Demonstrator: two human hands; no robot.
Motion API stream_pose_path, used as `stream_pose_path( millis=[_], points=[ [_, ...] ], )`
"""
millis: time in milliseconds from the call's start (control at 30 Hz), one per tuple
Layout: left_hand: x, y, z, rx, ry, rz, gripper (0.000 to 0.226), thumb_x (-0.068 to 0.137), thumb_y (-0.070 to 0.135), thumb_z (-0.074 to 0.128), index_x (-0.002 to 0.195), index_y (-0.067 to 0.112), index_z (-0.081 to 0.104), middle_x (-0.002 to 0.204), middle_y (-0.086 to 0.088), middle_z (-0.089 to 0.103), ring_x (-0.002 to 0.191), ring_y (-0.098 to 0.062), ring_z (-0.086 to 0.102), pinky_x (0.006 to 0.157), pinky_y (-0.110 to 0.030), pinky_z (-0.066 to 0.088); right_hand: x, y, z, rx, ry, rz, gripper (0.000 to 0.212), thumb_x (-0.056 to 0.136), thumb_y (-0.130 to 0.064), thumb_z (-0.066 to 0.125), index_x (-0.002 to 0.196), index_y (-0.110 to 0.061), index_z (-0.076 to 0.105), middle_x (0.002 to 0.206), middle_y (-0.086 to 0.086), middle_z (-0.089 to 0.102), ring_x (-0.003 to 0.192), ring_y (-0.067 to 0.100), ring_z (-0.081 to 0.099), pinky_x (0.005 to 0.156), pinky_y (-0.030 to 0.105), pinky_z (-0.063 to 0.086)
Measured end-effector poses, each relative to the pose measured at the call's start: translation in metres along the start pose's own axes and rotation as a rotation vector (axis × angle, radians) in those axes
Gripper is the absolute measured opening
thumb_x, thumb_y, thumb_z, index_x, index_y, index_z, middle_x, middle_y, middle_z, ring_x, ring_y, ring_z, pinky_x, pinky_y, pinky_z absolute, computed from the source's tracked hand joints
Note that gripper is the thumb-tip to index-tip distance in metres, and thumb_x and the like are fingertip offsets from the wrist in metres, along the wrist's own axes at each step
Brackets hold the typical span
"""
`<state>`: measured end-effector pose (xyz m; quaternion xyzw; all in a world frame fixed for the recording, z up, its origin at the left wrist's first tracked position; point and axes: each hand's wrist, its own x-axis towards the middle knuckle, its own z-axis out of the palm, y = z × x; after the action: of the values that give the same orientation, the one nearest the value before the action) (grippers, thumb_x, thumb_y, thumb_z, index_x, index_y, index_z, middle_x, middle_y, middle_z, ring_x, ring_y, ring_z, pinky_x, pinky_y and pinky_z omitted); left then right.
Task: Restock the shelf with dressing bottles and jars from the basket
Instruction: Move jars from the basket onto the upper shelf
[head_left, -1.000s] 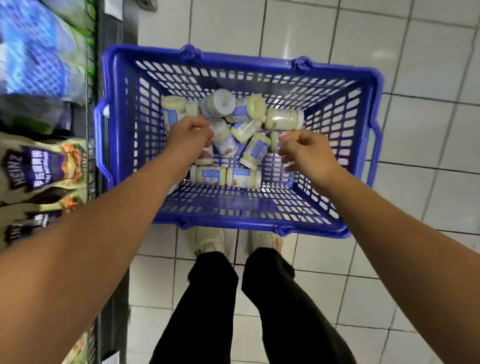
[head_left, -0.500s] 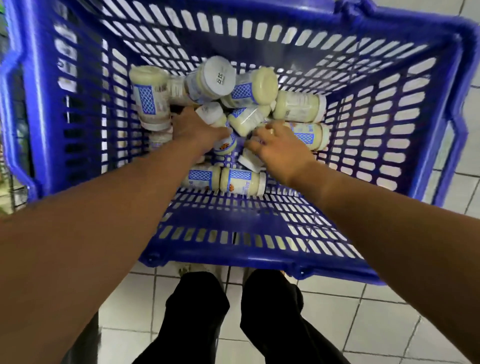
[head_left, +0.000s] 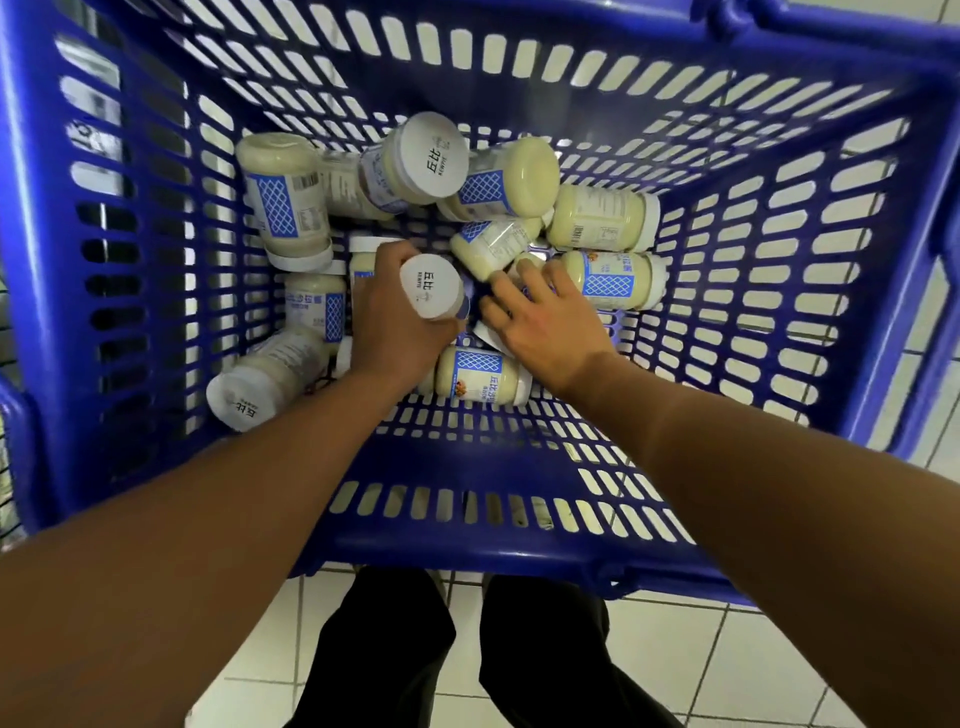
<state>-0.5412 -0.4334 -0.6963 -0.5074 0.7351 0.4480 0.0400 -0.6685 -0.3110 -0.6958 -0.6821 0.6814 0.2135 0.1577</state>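
Observation:
A blue slotted basket (head_left: 156, 130) fills the view, with several cream dressing jars lying jumbled on its floor. Each jar has a white lid and a blue lattice label. My left hand (head_left: 389, 332) grips one small jar (head_left: 431, 287) upright, its white lid facing the camera. My right hand (head_left: 545, 327) reaches down beside it, fingers spread over a jar that lies mostly hidden beneath them. A larger jar (head_left: 283, 200) leans against the left wall. Another jar (head_left: 480, 374) lies on its side just below both hands.
White floor tiles (head_left: 753, 670) show below the basket's near rim (head_left: 467, 551). My black trouser legs (head_left: 395, 649) stand right under that rim. A wire shelf edge (head_left: 4, 467) shows faintly at the far left.
The camera has dropped much closer to the basket. My left hand has closed round a small jar and tipped its lid up. My right hand has reached deeper among the jars.

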Motion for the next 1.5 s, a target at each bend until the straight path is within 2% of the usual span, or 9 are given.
stream_pose_path(
  millis=[100,200,367,600,800,1033,1233,1333,1500],
  points=[
    [0.001,0.001,-0.006,-0.062,-0.048,0.003,0.076,0.059,0.020,0.093,0.122,0.018,0.051,0.108,0.008,0.056,0.097,-0.011,0.053,0.071,-0.013,0.040,-0.005,0.008,0.001,0.047,-0.010,-0.020,0.061,0.091,-0.011,0.011,0.147,-0.009,0.035,0.153,0.016,0.035,0.139,0.041,0.036,0.113,0.053,0.030],
    [0.000,0.005,-0.017,-0.120,-0.133,0.023,0.073,0.062,0.017,0.091,0.124,0.026,0.054,0.108,0.016,0.060,0.101,-0.006,0.056,0.078,-0.012,0.044,-0.015,0.016,0.000,0.181,0.041,0.005,0.055,0.094,-0.007,0.031,0.148,-0.010,0.033,0.155,0.014,0.034,0.138,0.040,0.035,0.116,0.052,0.024],
    [-0.007,0.018,-0.033,-0.281,-0.225,-0.075,0.083,0.074,0.011,0.084,0.143,0.030,0.042,0.124,0.012,0.058,0.104,-0.003,0.060,0.079,-0.017,0.054,-0.040,0.017,-0.010,0.940,0.193,0.227,0.062,0.084,-0.012,0.076,0.140,-0.011,0.049,0.141,0.008,0.053,0.128,0.033,0.043,0.108,0.041,0.034],
    [-0.026,0.040,-0.056,-0.300,-0.226,-0.202,0.053,0.077,0.021,0.083,0.119,0.027,0.050,0.100,0.015,0.062,0.078,0.006,0.063,0.062,-0.015,0.052,-0.079,-0.003,-0.045,1.814,0.157,0.584,0.059,0.087,-0.019,0.078,0.139,-0.021,0.050,0.127,-0.007,0.062,0.119,0.006,0.057,0.095,0.016,0.048],
    [-0.052,0.071,-0.076,-0.407,-0.374,-0.182,0.022,0.081,0.018,0.080,0.094,0.030,0.067,0.079,0.018,0.075,0.070,0.005,0.069,0.054,-0.011,0.050,-0.103,-0.012,-0.093,2.225,0.235,0.776,0.040,0.081,-0.027,0.069,0.120,-0.023,0.064,0.108,-0.002,0.074,0.102,0.018,0.070,0.087,0.037,0.057],
    [-0.086,0.123,-0.104,-0.566,-0.421,-0.208,0.055,0.060,0.051,0.088,0.106,0.032,0.064,0.100,0.009,0.076,0.091,-0.012,0.073,0.070,-0.028,0.057,-0.122,-0.005,-0.160,2.442,0.328,0.915,0.037,0.074,-0.022,0.059,0.110,-0.012,0.055,0.101,0.013,0.062,0.093,0.027,0.057,0.083,0.049,0.047],
    [-0.121,0.166,-0.135,-0.679,-0.364,-0.203,0.057,0.058,0.052,0.084,0.107,0.032,0.063,0.104,0.005,0.075,0.098,-0.022,0.072,0.079,-0.038,0.061,-0.150,-0.001,-0.222,2.524,0.407,0.849,0.048,0.078,-0.024,0.057,0.123,-0.007,0.053,0.109,0.014,0.066,0.097,0.028,0.063,0.080,0.048,0.052],
    [-0.140,0.186,-0.155,-0.751,-0.392,-0.192,0.054,0.060,0.041,0.083,0.108,0.029,0.063,0.102,0.002,0.075,0.094,-0.025,0.071,0.073,-0.040,0.059,-0.171,-0.001,-0.254,2.524,0.448,0.838,0.052,0.080,-0.022,0.066,0.128,-0.009,0.052,0.108,0.009,0.071,0.094,0.024,0.069,0.072,0.042,0.058],
    [-0.169,0.222,-0.197,-0.769,-0.519,-0.096,0.066,0.066,0.000,0.071,0.125,0.023,0.053,0.094,0.000,0.075,0.089,-0.020,0.071,0.068,-0.026,0.056,-0.210,0.003,-0.309,2.489,0.487,0.808,0.056,0.079,-0.028,0.071,0.129,-0.005,0.059,0.119,0.018,0.071,0.109,0.036,0.068,0.088,0.046,0.058]
  ],
)
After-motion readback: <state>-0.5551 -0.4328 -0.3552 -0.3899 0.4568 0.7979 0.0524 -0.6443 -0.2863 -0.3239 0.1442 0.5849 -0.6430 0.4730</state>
